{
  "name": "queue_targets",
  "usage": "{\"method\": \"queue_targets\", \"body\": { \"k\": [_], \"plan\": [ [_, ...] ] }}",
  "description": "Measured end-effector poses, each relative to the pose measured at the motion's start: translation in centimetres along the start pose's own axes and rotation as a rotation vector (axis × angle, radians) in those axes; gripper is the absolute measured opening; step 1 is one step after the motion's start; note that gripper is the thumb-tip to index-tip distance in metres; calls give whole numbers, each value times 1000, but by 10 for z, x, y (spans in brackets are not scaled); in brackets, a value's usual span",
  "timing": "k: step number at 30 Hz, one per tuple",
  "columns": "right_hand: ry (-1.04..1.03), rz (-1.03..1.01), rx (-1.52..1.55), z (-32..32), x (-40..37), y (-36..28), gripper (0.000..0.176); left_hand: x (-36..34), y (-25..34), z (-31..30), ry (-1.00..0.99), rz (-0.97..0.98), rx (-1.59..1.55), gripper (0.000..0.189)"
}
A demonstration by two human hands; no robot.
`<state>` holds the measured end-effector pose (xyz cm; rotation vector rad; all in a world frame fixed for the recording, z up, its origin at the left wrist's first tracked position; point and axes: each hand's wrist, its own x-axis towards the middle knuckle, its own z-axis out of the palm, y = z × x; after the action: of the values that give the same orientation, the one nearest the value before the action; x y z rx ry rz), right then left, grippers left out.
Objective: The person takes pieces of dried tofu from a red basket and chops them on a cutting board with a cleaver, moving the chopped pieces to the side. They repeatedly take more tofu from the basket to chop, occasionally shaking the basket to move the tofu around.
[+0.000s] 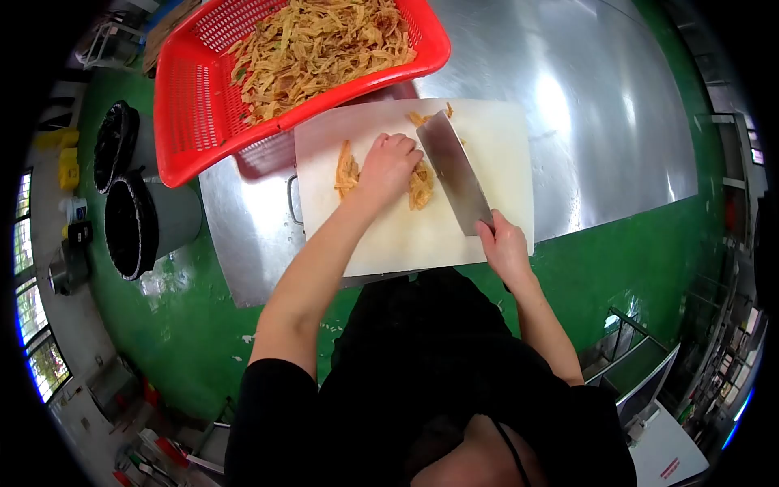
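My right hand (pixel 505 245) grips the handle of a cleaver (pixel 456 172), whose wide blade slants up and left over the white cutting board (pixel 381 239). To the left of the blade, my left hand (pixel 391 169) has its fingers curled down over a bunch of yellow-brown food strips (pixel 421 187), which look like pickled vegetable. More of these strips (pixel 346 170) stick out on the other side of that hand. A few small pieces (pixel 419 118) lie near the blade's far end. What is under my left palm is hidden.
A red perforated basket (pixel 188 114) heaped with similar strips (pixel 324 49) stands beyond the board's far left. Board and basket are on a shiny metal table (pixel 600 122). Black-lined bins (pixel 174 217) stand on the green floor (pixel 203 325) to the left.
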<state>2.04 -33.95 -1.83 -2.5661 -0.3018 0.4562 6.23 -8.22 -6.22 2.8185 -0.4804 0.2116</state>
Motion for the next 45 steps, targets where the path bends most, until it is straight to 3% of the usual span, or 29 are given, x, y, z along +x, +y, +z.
{"method": "queue_targets", "body": {
  "k": [1, 4, 10, 13, 19, 24, 27, 30, 33, 36, 38, 42, 45],
  "plan": [
    [1, 6, -5, -3, 2, 0, 19, 3, -4, -3, -67, 0, -1, 18],
    [12, 29, -81, -5, -5, -2, 19, -12, 1, -22, -158, -258, 33, 21],
    [76, -108, -113, -9, -9, -22, 19, -31, 27, 2, 241, -475, -153, 21],
    [75, -230, -195, -17, 2, -31, 19, -40, 34, 6, 374, -402, -110, 17],
    [-109, -273, -464, -1, 34, -42, 18, -31, 25, 26, 293, -329, -199, 16],
    [-24, -337, -424, 15, 58, -51, 16, -44, 39, 29, 311, -282, -259, 21],
    [16, -286, -300, -4, 41, -28, 17, -76, 39, -8, 507, -384, -244, 28],
    [-54, -254, -231, -1, -3, -23, 19, -96, 19, -15, 529, -774, -116, 33],
    [-105, -240, -188, 7, -12, -17, 20, -106, 10, 2, 362, -739, -178, 33],
    [-52, -152, -200, 4, -10, -10, 21, -110, 9, 12, 385, -581, -392, 34],
    [-34, -119, -234, -2, -11, -14, 21, -109, 17, 10, 401, -527, -340, 32],
    [-95, -317, -218, 2, -16, -56, 16, -109, 28, -6, 476, -630, -380, 23],
    [-180, -450, -359, 41, 11, -69, 15, -117, 17, 10, 355, -517, -310, 27]
  ]
}}
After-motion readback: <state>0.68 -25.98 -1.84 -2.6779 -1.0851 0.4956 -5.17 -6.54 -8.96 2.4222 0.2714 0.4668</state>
